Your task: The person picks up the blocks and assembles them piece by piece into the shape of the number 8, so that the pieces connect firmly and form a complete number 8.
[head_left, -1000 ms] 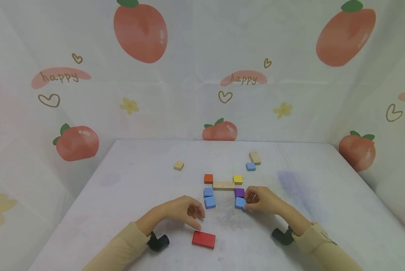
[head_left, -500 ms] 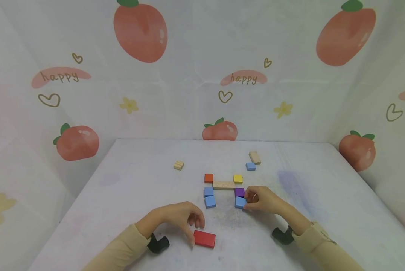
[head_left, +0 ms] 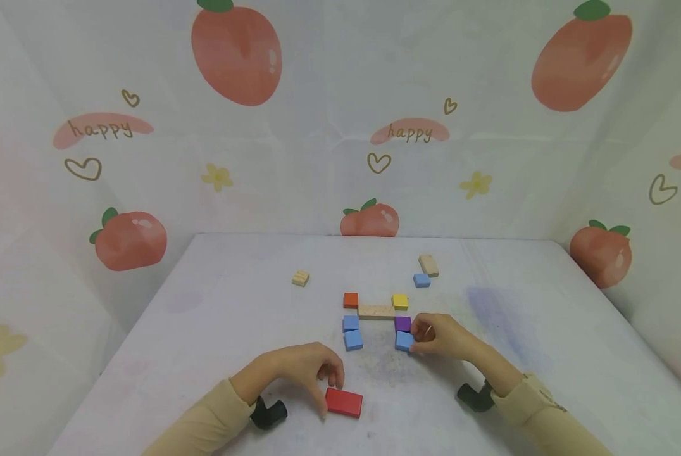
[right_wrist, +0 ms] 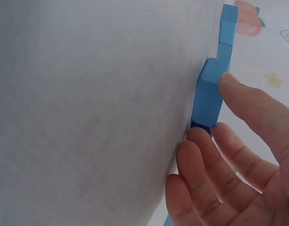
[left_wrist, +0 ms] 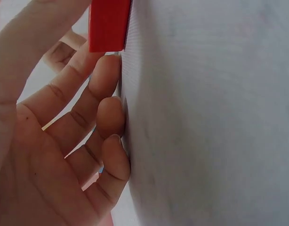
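Observation:
A flat red block lies near the front of the table. My left hand holds its left end, thumb at the near left corner and fingers by the far side. In the left wrist view the red block sits between thumb and index finger, which partly hide it. My right hand rests beside two cubes on the right: its thumb touches the blue cube, and its loosely bent fingers lie by the purple cube. The right wrist view shows the thumb against the blue cube.
Two blue cubes form a left column below an orange cube. A natural wood plank spans toward a yellow cube. Farther back lie a striped wood block, a blue block and a plain wood block.
My left hand has come down toward the front edge, its thumb moving from above the red block to its left end. The right hand has stayed still by the cubes.

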Demonstrator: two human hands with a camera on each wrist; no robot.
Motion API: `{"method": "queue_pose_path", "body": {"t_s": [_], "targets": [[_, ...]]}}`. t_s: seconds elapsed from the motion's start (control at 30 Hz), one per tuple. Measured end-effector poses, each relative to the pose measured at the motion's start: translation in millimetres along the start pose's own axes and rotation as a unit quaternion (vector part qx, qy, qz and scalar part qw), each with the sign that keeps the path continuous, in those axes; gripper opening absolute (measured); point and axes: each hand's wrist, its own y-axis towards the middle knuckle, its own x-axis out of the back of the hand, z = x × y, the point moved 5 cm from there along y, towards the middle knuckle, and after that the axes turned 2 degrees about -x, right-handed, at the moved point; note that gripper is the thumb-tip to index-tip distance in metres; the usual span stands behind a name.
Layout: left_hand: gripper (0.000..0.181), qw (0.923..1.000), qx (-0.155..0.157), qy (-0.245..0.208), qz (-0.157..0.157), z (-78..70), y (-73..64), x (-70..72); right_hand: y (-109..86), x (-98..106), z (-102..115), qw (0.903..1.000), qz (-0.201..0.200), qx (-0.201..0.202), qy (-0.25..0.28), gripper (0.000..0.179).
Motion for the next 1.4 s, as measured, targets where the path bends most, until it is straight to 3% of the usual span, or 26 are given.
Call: {"method": "queue_pose_path", "body": {"t_s": [0.37, 0.5, 0.77, 1.03, 1.4], "targets": [[0.022, 0.9998, -0.016, 0.006, -0.011, 0.9, 0.0, 0.8, 0.0, -1, -1, 1.0, 0.002, -0.001, 0.005, 0.025], [0.022, 0.9994, -0.022, 0.009, -0.023, 3.2, 1.8, 1.4, -1.8, 0, 0, 0.9998, -0.002, 0.018, 0.007, 0.027], [0.025, 0.9949, -0.027, 0.049, -0.083, 1.8, 6.4, 7.7, -0.9, -1, 0, 1.0, 0.002, -0.004, 0.006, 0.026], [0.027, 0.9824, -0.049, 0.1, -0.15, -6.2, 10.8, 15.2, 0.7, -2, -2, 0.9999, 0.004, -0.014, 0.005, 0.026], [0.025, 0.9719, -0.02, 0.115, -0.204, -9.2, 17.3, 19.0, 1.6, 0, 0, 0.9999, 0.006, -0.011, 0.0, 0.026]]}}
